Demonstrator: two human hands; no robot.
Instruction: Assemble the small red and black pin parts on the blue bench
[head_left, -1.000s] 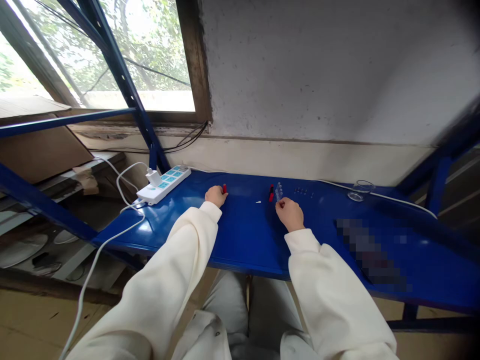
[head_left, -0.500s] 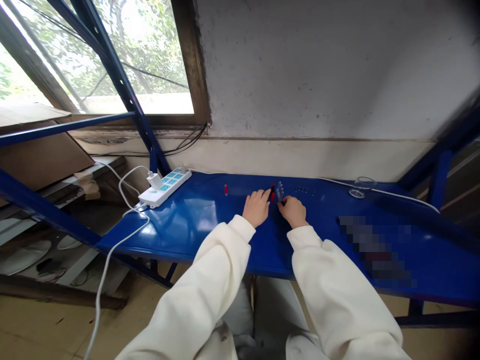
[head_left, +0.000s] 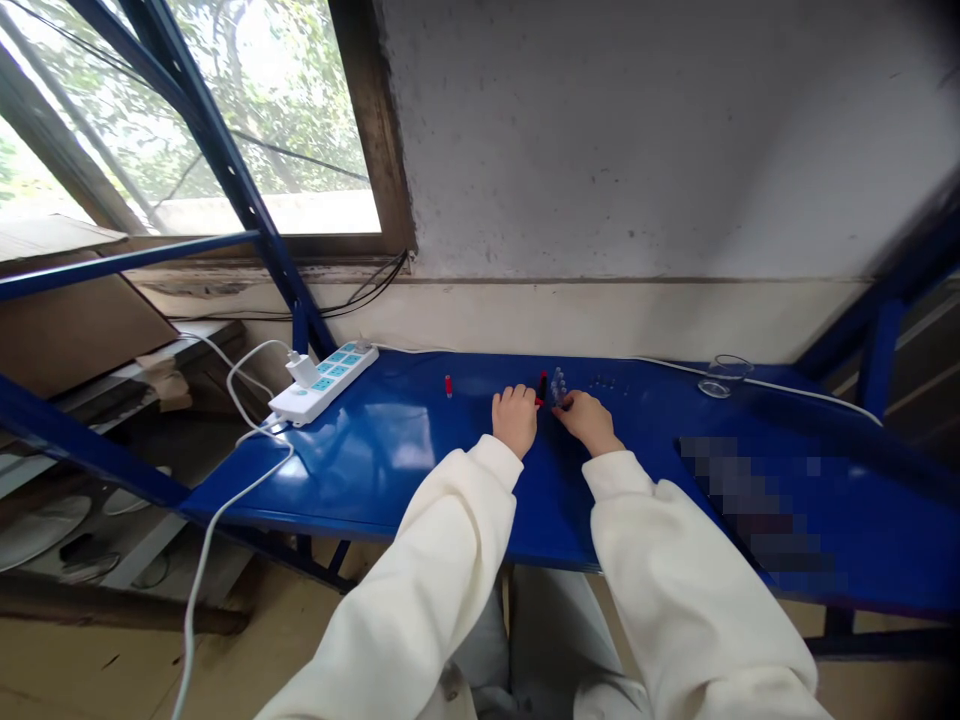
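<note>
At centre of the frame, on a blue metal shelf (head_left: 420,450), both hands of a person in white sleeves rest close together. Left hand (head_left: 514,418): fingers curled, tips touching a small red-and-black piece (head_left: 541,386); whether it is gripped cannot be told. Right hand (head_left: 592,422): fingertips at the foot of a cluster of small clear vials (head_left: 558,384), just right of the red-and-black piece; grip likewise unclear. Left of the hands, apart from them, a second small red piece (head_left: 448,385) stands alone. Centre left: white power strip (head_left: 324,381) with plugged charger and white cable. Right of the vials: a row of tiny dark parts (head_left: 609,381); further right, a clear glass dish (head_left: 721,376)
</note>
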